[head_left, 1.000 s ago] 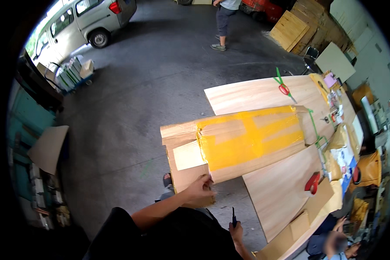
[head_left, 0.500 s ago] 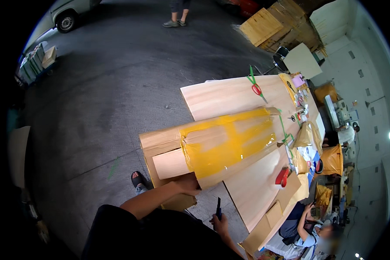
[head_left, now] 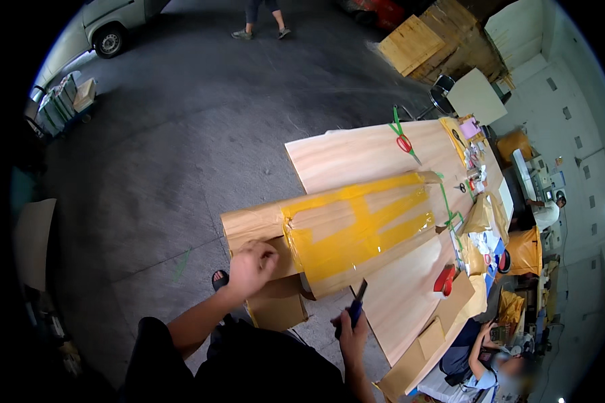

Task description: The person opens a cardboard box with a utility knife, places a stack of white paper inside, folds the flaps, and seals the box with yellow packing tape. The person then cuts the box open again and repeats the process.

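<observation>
A long cardboard package (head_left: 259,218) with wide yellow tape (head_left: 323,252) across its top lies on the wooden table, its near end jutting past the edge. At that end my left hand (head_left: 250,267) is over the inner flap, fingers curled; whatever they may hold is hidden. A lower cardboard flap (head_left: 275,310) hangs beneath this hand. My right hand (head_left: 353,332) grips a dark blue utility knife (head_left: 356,310) just off the table edge, blade pointing up and away from me.
On the wooden table (head_left: 349,158) lie red-and-green scissors (head_left: 405,143), a red tape dispenser (head_left: 444,281), green strapping (head_left: 450,221) and cardboard strips (head_left: 427,349). A co-worker (head_left: 484,363) sits at the right. Another person's legs (head_left: 262,17) show on the far floor. A van (head_left: 107,30) stands far left.
My left hand has moved left from the lower flap to the inner flap, its fingers now curled. The knife in my right hand has risen closer to the package. The far person has stepped left.
</observation>
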A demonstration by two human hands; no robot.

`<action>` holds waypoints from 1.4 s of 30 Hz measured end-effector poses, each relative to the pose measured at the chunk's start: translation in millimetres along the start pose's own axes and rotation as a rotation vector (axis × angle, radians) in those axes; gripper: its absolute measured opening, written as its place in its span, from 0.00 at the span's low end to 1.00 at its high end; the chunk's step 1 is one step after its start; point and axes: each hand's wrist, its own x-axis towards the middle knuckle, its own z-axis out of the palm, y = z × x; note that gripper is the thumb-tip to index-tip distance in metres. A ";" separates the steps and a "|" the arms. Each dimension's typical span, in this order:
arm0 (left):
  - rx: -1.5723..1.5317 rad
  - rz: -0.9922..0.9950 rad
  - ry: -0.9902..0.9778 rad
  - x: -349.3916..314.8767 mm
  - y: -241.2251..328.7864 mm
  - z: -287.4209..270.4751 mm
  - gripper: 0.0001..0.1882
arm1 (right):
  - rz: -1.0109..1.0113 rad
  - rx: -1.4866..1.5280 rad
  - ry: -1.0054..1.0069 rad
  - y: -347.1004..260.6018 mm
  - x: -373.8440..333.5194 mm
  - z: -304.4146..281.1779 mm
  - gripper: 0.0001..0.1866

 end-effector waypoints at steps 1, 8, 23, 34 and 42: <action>-0.024 -0.112 -0.062 2.8 -9.1 1.8 0.15 | -0.040 0.032 -0.051 -21.7 12.6 10.0 0.12; 0.252 -0.079 0.158 6.3 -27.1 27.5 0.31 | -0.677 -0.530 -0.318 -97.6 71.7 58.9 0.24; 0.150 -0.270 -0.146 25.5 -11.8 -12.1 0.23 | -0.336 -0.993 -0.392 -170.1 63.2 71.1 0.21; 0.183 -0.169 -0.051 24.8 -27.8 -0.8 0.19 | -0.356 -0.985 -0.376 -150.4 70.2 80.1 0.20; 0.122 -0.218 -0.091 23.5 -35.3 7.6 0.19 | -0.448 -0.810 -0.461 -124.3 96.7 69.3 0.20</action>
